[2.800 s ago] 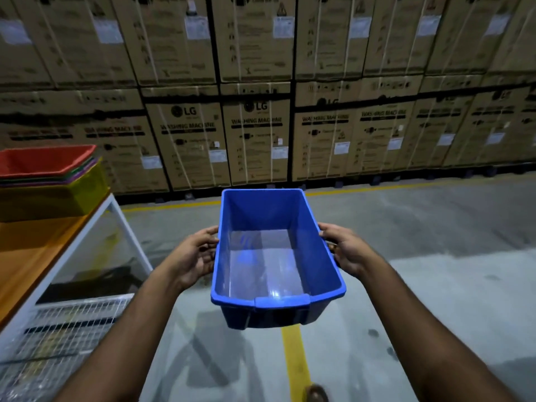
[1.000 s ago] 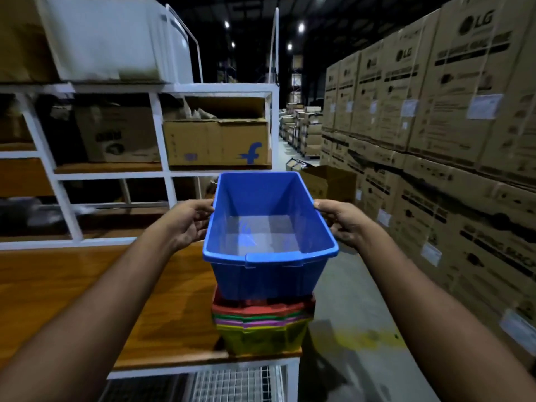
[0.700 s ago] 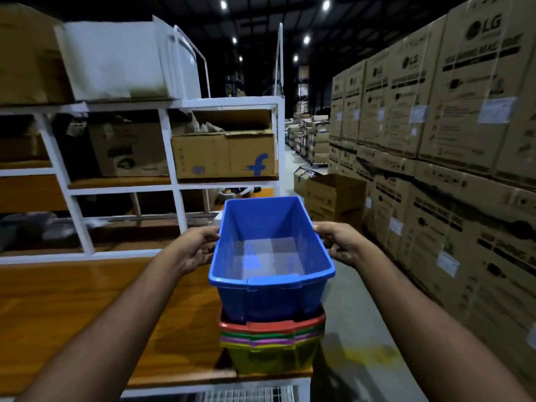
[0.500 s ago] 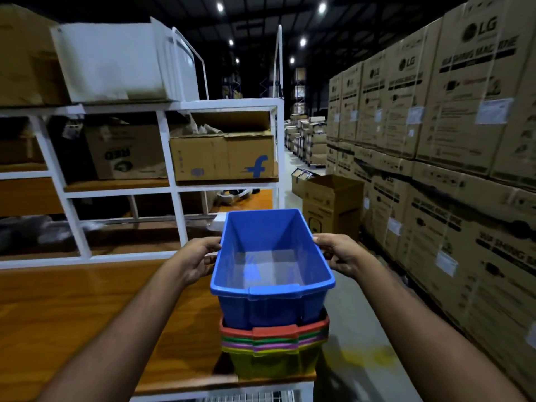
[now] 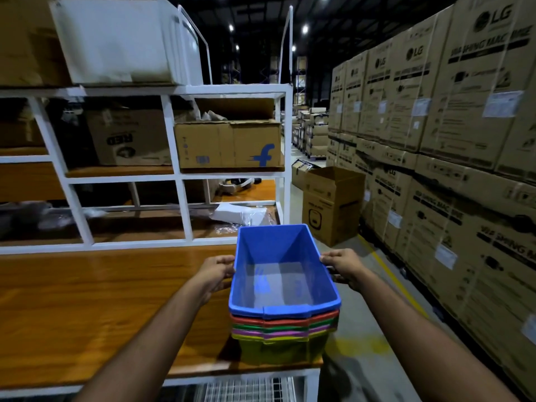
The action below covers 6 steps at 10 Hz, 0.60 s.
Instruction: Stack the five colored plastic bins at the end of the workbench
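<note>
Your wooden workbench (image 5: pixel 87 300) carries only the stack of bins (image 5: pixel 282 329) at its right end; the yellow bin (image 5: pixel 278 351) seems to rest directly on it.

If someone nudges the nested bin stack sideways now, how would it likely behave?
The stack probably slides as one unit, since the blue bin sits deep in it. It looks empty, so likely light. It stands at the workbench corner, so it could fall off.

Dim — ceiling spotlights; warped edges

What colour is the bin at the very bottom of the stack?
Yellow; the bottom bin shows best in the head view.
</note>
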Motion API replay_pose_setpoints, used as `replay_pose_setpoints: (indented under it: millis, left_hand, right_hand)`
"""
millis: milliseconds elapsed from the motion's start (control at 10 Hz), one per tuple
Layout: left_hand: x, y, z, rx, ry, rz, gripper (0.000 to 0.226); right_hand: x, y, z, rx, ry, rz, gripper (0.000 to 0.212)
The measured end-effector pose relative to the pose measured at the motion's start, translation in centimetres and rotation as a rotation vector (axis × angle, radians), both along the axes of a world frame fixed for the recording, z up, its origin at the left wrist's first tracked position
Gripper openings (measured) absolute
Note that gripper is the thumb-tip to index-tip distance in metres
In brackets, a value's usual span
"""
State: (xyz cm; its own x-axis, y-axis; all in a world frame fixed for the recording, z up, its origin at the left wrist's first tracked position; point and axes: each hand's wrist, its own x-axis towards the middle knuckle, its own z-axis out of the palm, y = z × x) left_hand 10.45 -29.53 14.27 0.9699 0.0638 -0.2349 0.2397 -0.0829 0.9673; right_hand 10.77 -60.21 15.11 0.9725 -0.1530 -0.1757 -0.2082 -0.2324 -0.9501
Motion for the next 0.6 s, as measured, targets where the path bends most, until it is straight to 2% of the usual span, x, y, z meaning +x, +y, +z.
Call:
replay_pose_setpoints:
  millis: [100, 200, 300, 500, 600]
  left_hand:
    - [0.1, -0.1, -1.1, -0.001, -0.01, 0.009, 0.028]
    - [0.3, 0.0, -2.3, 0.025, -0.047, 0.034, 0.029]
    - [0.4, 0.1, -3.3, 0.132, -0.11, 0.06, 0.034]
    - [-3.1, -1.6, -2.4, 0.395, -0.256, 0.071, 0.04]
    - [-6.2, -2.5, -1.2, 0.529, -0.374, 0.078, 0.045]
  right_hand:
    - [-0.2, 0.3, -0.7, -0.069, -0.042, -0.028, 0.013]
    - [-0.5, 0.8, -1.1, -0.32, -0.086, -0.021, 0.02]
    - [-0.6, 1.2, -1.2, -0.571, -0.114, 0.007, 0.026]
    - [-2.1, 1.6, -1.5, -0.798, -0.16, 0.034, 0.025]
    - [-4.3, 2.3, -0.8, -1.067, -0.345, 0.087, 0.039]
